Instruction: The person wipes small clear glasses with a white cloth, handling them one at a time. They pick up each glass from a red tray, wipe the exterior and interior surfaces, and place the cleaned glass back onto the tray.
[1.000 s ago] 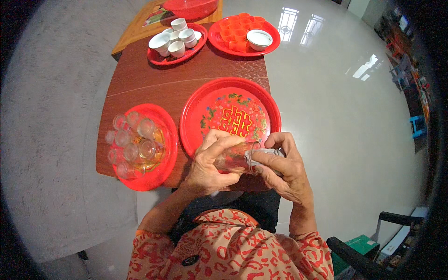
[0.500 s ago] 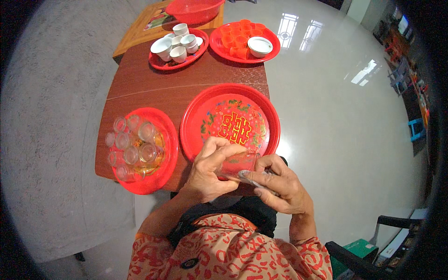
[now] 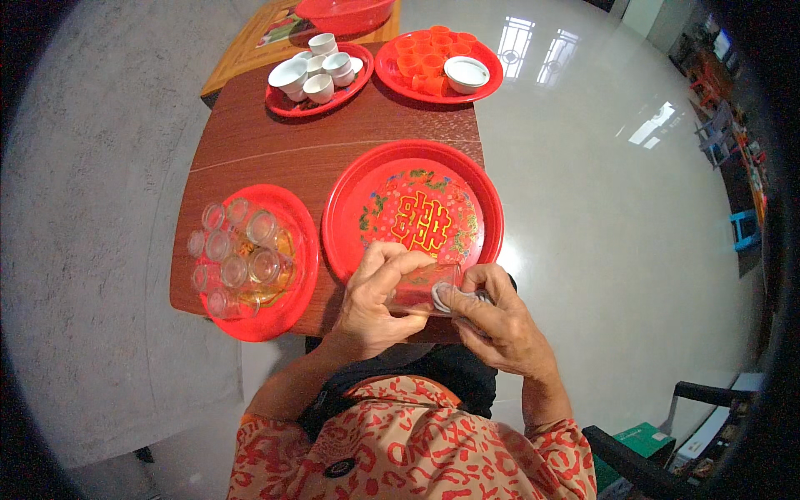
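Note:
Over the near edge of a red round tray (image 3: 340, 200) with a flower-and-character pattern, my left hand (image 3: 368, 304) is wrapped round a clear drinking glass (image 3: 423, 285), tilted on its side. My right hand (image 3: 507, 325) pinches a pale cloth (image 3: 442, 297) against the glass at its right end; part of the cloth is hidden behind the fingers. To the left, several clear glasses (image 3: 234, 271) stand on another red tray (image 3: 292, 310).
At the back of the brown table (image 3: 250, 142), one red tray (image 3: 364, 86) bears white cups (image 3: 318, 88), another (image 3: 493, 79) orange-red cups (image 3: 432, 65) and a white bowl (image 3: 467, 73). A red basin (image 3: 346, 18) lies beyond. A dark chair arm (image 3: 625, 458) is at lower right.
The cloth has shifted a little along the glass and shows more past my right thumb. My left hand keeps its hold. The whole view has tilted slightly.

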Action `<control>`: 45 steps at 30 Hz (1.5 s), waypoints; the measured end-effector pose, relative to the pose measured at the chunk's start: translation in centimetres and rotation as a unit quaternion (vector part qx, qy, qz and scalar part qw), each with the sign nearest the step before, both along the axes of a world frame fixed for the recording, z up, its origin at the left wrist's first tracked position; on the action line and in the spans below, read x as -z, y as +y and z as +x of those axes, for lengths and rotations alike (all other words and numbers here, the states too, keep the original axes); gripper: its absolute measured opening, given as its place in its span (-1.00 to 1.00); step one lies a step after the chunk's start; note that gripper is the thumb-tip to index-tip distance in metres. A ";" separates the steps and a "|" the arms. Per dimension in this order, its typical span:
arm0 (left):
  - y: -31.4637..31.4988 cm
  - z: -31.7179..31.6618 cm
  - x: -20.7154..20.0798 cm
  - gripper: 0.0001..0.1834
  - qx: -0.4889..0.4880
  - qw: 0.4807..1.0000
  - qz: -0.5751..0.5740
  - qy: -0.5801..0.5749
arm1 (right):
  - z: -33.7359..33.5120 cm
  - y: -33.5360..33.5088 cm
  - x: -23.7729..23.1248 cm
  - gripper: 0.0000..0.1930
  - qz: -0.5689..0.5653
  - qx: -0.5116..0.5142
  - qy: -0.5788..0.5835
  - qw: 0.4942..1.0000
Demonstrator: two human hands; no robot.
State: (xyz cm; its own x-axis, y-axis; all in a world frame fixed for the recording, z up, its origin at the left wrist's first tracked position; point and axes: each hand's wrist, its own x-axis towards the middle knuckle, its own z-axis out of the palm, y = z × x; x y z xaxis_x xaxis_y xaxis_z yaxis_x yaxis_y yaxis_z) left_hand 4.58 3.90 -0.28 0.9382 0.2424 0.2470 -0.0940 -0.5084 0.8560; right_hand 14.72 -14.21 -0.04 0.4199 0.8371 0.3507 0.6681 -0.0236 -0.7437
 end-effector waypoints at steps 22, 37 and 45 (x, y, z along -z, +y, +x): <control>0.2 -0.4 -0.8 -0.40 0.030 0.999 -0.038 0.015 | -0.1 -0.1 -0.3 -0.57 0.016 0.013 -0.071 0.997; -0.6 -0.4 -1.1 -0.32 0.015 0.991 0.124 -0.044 | -0.6 -1.1 -2.0 -0.73 0.040 0.028 0.499 0.865; -0.9 -0.2 -0.6 -0.36 0.003 0.992 0.102 -0.077 | -0.4 -0.6 -0.8 -0.67 0.114 -0.034 0.247 0.962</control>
